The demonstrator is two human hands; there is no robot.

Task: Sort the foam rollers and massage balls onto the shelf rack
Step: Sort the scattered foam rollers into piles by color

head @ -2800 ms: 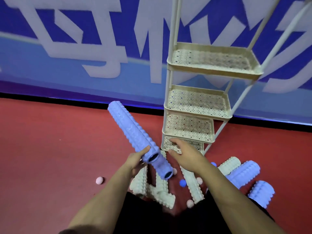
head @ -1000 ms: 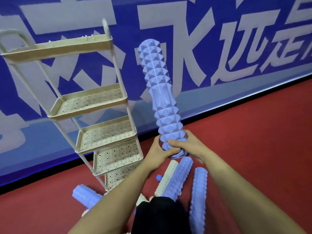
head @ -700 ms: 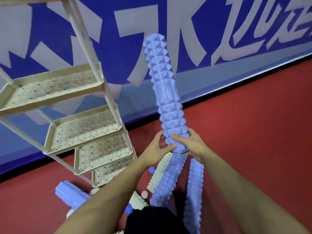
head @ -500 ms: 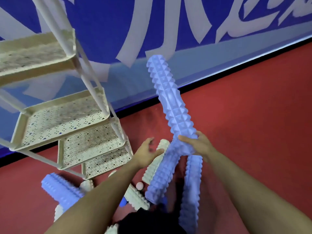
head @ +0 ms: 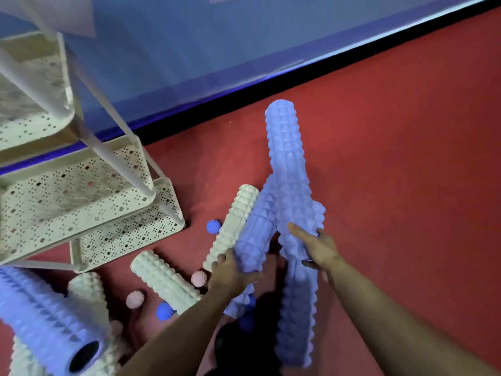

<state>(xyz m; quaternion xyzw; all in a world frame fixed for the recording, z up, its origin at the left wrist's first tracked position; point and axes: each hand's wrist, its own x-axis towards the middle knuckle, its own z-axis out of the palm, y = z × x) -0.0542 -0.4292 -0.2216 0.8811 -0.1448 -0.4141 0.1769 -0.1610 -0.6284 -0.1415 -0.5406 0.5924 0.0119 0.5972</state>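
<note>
The right hand was clamped on a tilted purple roller; the left hand had closed around a second purple roller on the red floor. Carrying both could knock the cream roller or balls rolling. A second earlier, both hands held one roller upright. The shelf rack stood empty beyond.

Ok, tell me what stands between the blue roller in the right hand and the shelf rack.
The right hand holds a blue roller. Between it and the shelf rack lie a second blue roller gripped by the left hand and a cream roller.
</note>
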